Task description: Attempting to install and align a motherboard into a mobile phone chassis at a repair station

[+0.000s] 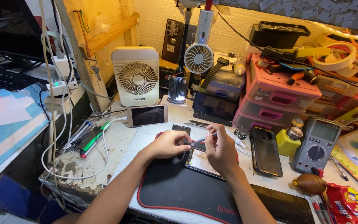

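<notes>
Phone: I see the opened phone (201,162) lying flat on the black mat (175,186), directly under both hands, its upper end hidden by my fingers.
Left hand: my left hand (168,144) presses on the phone's top left corner, fingers curled together.
Right hand: my right hand (221,150) pinches a slim tool (201,140), tip pointing left toward the left fingertips, just above the phone.
Nearby: a black back cover (266,151) lies right of the hand; a multimeter (316,145) sits further right.
</notes>
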